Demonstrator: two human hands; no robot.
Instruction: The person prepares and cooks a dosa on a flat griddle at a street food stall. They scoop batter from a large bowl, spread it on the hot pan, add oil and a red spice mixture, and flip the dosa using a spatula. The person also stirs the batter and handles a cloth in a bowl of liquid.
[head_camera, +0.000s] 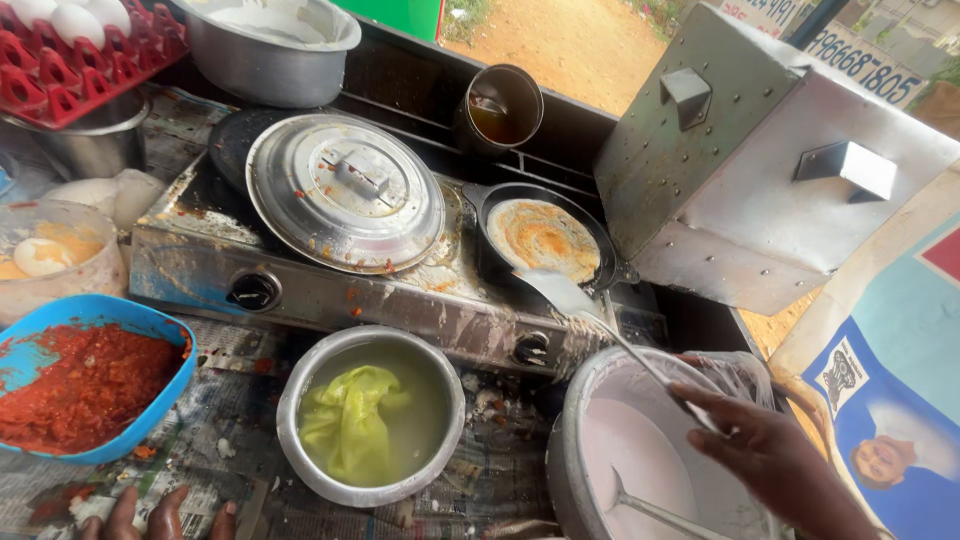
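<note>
1. My right hand has its fingers closed around the thin metal handle of a flat spatula, gripping it over the batter pot.
2. The spatula's blade rests at the near edge of the small black pan, just touching the rim beside the round dosa, which lies flat in the pan with an orange smear across its middle.
3. That pan sits on the right burner of a stained steel stove; the left burner carries a wide pan under a round metal lid.
4. Beneath my right hand stands the batter pot, holding white batter, with a ladle handle lying in it.
5. My left hand shows only at the bottom edge, fingers curled down onto the newspaper-covered tabletop; it holds nothing that I can see.
6. Between my hands sits a steel bowl of cloudy water with a green cloth soaking in it.
7. Left of that is a blue bowl of red chutney, and beyond it a clear tub with eggs.
8. At the far left corner lies a red egg tray; a large steel box stands tilted at the right.
</note>
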